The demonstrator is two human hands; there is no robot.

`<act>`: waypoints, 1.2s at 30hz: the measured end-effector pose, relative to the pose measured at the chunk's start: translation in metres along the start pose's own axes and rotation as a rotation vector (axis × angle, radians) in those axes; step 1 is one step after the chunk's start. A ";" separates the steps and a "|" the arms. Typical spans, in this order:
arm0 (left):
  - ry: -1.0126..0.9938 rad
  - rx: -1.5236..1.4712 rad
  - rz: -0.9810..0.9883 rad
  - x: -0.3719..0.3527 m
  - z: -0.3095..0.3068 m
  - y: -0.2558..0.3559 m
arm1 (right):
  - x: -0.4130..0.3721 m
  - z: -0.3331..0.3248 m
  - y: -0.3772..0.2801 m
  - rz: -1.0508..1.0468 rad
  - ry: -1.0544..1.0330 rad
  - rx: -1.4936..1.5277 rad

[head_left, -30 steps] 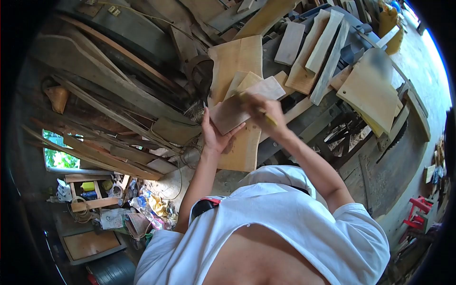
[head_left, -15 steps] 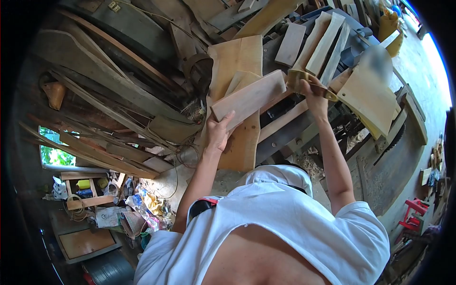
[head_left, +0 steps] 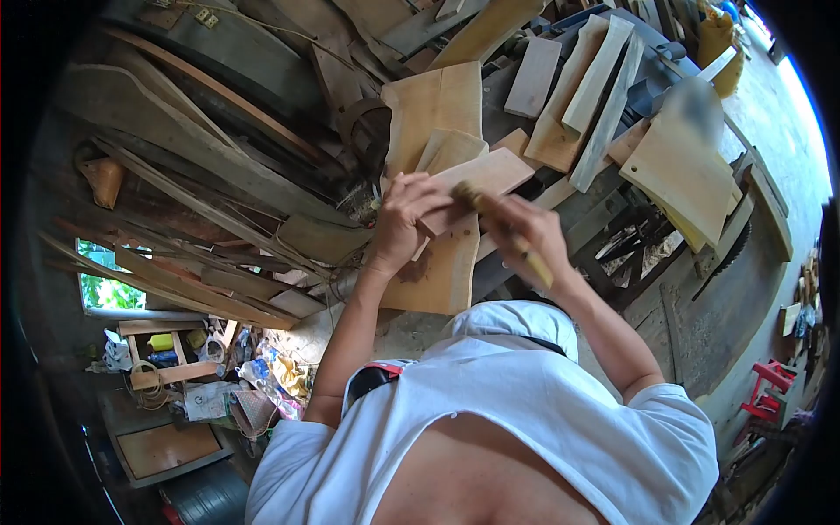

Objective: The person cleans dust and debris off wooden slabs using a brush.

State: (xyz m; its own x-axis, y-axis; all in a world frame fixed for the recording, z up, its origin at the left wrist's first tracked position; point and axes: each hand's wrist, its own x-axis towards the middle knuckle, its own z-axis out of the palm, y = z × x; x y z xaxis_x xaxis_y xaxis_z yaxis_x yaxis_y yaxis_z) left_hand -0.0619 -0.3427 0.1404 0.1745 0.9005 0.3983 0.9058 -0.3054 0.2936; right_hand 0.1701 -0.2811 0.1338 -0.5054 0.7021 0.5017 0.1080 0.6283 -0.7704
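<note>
A flat, pale reddish board (head_left: 497,171) slants over a wider yellowish plank (head_left: 437,96). My left hand (head_left: 407,219) is at the board's near left end, fingers over its top edge, gripping it. In my right hand (head_left: 529,232) is a yellow-brown bar-shaped tool (head_left: 535,265), blurred by motion; its exact kind I cannot tell. The tool's far end overlaps the board close to my left fingers. Behind the board, a smaller light piece of wood (head_left: 451,149) rests on the plank.
Several cut boards (head_left: 569,96) lie beyond my right hand, with a stack of thin panels (head_left: 687,175) farther right. Long curved planks (head_left: 201,149) fill the left side. A red plastic stool (head_left: 770,385) stands at the far right.
My right hand has swung left and toward me, bringing the tool over the board. The board has lowered over the plank, and my left hand's fingers have shifted onto its top edge.
</note>
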 end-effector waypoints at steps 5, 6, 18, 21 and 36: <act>0.436 -0.073 -0.383 -0.014 0.015 0.008 | 0.006 -0.005 -0.006 0.322 -0.109 0.334; 0.508 -0.670 -0.691 -0.030 0.028 -0.008 | 0.004 0.004 0.031 0.443 -0.049 0.404; 0.463 -1.764 -1.077 -0.053 0.044 -0.023 | 0.030 0.067 -0.011 -0.089 -0.151 0.123; 0.531 -1.702 -1.176 -0.050 0.043 -0.024 | 0.037 0.064 -0.021 0.130 -0.270 0.229; 0.375 -1.368 -1.286 -0.042 0.051 -0.019 | 0.031 0.067 0.060 -0.015 -0.022 -0.093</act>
State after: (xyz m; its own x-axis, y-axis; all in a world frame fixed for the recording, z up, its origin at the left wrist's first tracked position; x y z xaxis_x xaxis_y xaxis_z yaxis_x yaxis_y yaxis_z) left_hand -0.0663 -0.3591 0.0736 -0.5054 0.7029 -0.5004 -0.5085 0.2259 0.8309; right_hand 0.1035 -0.2441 0.0771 -0.5264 0.6850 0.5036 0.1785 0.6682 -0.7223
